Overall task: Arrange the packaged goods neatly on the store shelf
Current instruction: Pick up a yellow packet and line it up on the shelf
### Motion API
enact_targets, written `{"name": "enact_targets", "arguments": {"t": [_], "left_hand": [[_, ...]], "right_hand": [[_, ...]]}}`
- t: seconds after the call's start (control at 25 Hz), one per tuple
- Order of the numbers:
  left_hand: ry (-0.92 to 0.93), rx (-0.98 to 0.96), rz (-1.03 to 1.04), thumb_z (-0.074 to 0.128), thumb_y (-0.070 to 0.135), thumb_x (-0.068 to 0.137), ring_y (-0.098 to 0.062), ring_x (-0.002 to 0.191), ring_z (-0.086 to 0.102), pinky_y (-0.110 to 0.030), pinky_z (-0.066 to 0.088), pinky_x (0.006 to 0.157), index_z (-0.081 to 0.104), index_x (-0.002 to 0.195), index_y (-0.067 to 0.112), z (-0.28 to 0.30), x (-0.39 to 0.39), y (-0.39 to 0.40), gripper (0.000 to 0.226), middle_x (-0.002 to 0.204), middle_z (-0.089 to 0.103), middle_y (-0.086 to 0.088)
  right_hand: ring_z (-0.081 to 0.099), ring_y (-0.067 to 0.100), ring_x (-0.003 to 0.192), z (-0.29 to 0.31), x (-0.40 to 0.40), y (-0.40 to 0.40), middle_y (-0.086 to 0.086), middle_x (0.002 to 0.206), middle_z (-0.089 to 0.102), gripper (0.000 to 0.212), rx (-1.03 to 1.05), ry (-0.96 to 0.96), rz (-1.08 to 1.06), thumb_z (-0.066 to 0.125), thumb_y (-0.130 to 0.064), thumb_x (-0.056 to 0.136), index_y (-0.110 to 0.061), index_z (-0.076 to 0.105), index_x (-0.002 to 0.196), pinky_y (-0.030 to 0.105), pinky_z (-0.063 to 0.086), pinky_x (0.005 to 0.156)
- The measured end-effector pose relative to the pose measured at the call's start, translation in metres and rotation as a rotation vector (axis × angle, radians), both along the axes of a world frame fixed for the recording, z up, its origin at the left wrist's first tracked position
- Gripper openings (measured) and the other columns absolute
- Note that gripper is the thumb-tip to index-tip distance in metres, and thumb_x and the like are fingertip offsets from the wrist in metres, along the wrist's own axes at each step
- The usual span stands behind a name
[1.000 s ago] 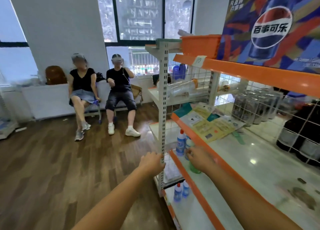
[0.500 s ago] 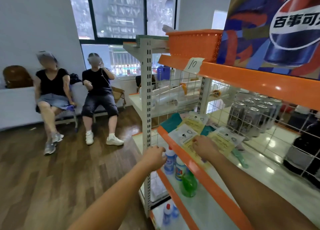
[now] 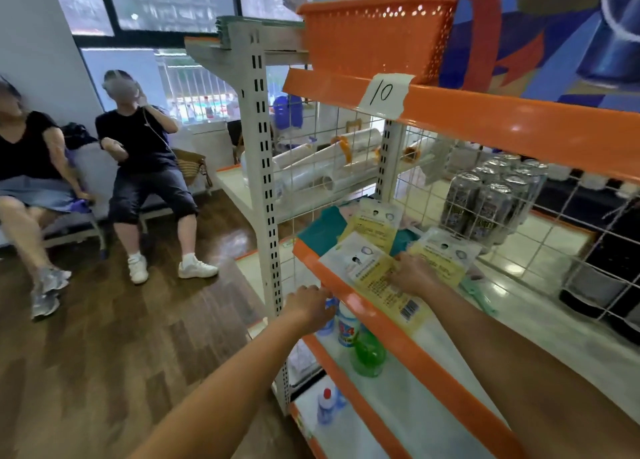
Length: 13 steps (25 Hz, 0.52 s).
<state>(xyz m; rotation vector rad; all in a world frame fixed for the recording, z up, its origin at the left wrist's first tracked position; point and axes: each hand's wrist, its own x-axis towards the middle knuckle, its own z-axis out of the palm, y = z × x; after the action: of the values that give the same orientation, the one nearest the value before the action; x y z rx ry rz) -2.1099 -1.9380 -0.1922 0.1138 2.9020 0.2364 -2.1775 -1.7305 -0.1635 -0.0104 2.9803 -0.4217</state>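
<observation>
Packets (image 3: 372, 268) in yellow and white lie flat at the left end of the middle shelf (image 3: 349, 297), one overlapping the next; the right hand (image 3: 410, 273) rests on the nearest one, its grip hidden from view, so I cannot tell how it holds. The left hand (image 3: 310, 304), fingers curled, sits by a bottle (image 3: 348, 325) on the shelf below; two people sit by the window.

Three flat white-and-yellow packets (image 3: 375, 275) are laid overlapping at the shelf's (image 3: 372, 311) orange front edge, over teal packs (image 3: 320, 231); the nearest is barcoded and askew.
</observation>
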Motion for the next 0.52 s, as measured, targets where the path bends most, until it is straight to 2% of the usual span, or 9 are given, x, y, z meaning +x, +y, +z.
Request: {"name": "enact_targets", "arguments": {"t": [0.12, 0.2, 0.32, 0.44, 0.52], "left_hand": [[-0.011, -0.007, -0.075, 0.042, 0.039, 0.097, -0.03, 0.126, 0.043, -0.044, 0.04, 0.102, 0.041, 0.139, 0.022, -0.004, -0.01, -0.009, 0.046, 0.137, 0.048, -0.01], [-0.014, -0.023, -0.115, 0.043, 0.039, 0.097, -0.03, 0.126, 0.043, -0.044, 0.04, 0.102, 0.041, 0.139, 0.021, -0.004, -0.018, -0.017, 0.046, 0.137, 0.048, -0.01], [-0.02, -0.002, -0.125, 0.044, 0.04, 0.096, -0.029, 0.125, 0.044, -0.043, 0.04, 0.101, 0.042, 0.137, 0.021, -0.003, -0.028, -0.029, 0.045, 0.135, 0.049, -0.009], [-0.018, 0.018, -0.139, 0.044, 0.041, 0.096, -0.028, 0.125, 0.044, -0.042, 0.04, 0.102, 0.044, 0.136, 0.023, -0.005, -0.036, -0.039, 0.043, 0.135, 0.049, -0.008], [-0.012, 0.019, -0.155, 0.043, 0.041, 0.097, -0.028, 0.125, 0.043, -0.042, 0.039, 0.102, 0.045, 0.136, 0.024, -0.004, -0.04, -0.045, 0.043, 0.135, 0.049, -0.007]], "right_hand": [[0.052, 0.026, 0.115, 0.005, -0.008, -0.002, 0.01, 0.131, 0.052, 0.061, -0.127, -0.076, -0.081, 0.07, -0.033, 0.083, -0.01, 0.045, 0.134, 0.034, 0.047, 0.089], [0.056, 0.026, 0.108, 0.006, -0.012, -0.003, 0.011, 0.127, 0.055, 0.056, -0.159, -0.136, -0.121, 0.072, -0.03, 0.082, -0.008, 0.05, 0.128, 0.035, 0.049, 0.088], [0.056, 0.024, 0.097, 0.014, -0.013, -0.007, 0.012, 0.12, 0.058, 0.045, -0.181, -0.221, -0.161, 0.071, -0.025, 0.083, -0.006, 0.055, 0.121, 0.034, 0.049, 0.075], [0.057, 0.029, 0.105, 0.02, -0.013, -0.009, 0.013, 0.124, 0.056, 0.045, -0.193, -0.268, -0.193, 0.069, -0.021, 0.085, -0.005, 0.054, 0.125, 0.036, 0.048, 0.07], [0.057, 0.032, 0.11, 0.024, -0.01, -0.01, 0.013, 0.126, 0.055, 0.045, -0.182, -0.283, -0.212, 0.067, -0.023, 0.086, -0.005, 0.054, 0.125, 0.037, 0.051, 0.073]]}}
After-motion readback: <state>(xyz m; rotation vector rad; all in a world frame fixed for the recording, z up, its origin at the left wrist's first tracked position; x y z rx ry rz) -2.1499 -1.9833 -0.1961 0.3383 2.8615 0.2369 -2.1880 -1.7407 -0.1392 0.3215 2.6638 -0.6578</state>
